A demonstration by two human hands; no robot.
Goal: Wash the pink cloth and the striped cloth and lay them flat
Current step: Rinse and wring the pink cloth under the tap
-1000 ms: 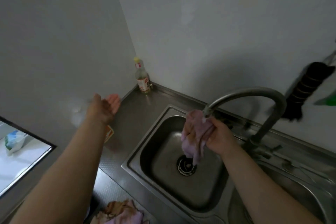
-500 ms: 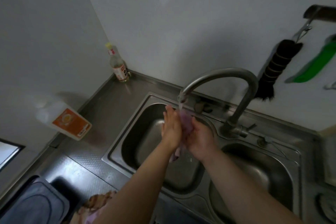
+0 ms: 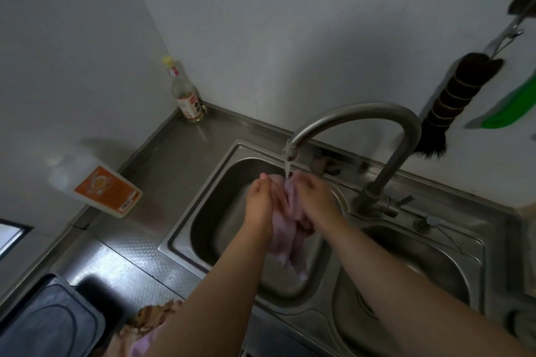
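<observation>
Water runs from the curved stainless steel faucet [image 3: 359, 121] in my head view, and I use that faucet as my landmark. Directly under its spout, over the left basin of the stainless steel double sink [image 3: 203, 220], both hands meet around the wet pink cloth [image 3: 290, 229]. My left hand [image 3: 261, 203] lies against the cloth's left side with fingers mostly straight and pressed to it; my right hand [image 3: 316, 200] has its fingers curled over the cloth's top and right side, gripping it. The cloth is bunched between the palms, and its loose end hangs down into the basin below the spout. Far below and left of the faucet, at the counter's near edge, the striped brown-and-tan cloth [image 3: 156, 316] lies crumpled, partly hidden behind my left forearm. Left of the faucet, a white plastic bottle with an orange label [image 3: 98, 185] leans by the side wall. Behind and left, in the corner, stands a clear glass bottle with a yellow cap [image 3: 185, 95]. Right of the faucet, a dark bristle brush [image 3: 452, 101] hangs on the wall, a green item [image 3: 513, 113] beside it.
</observation>
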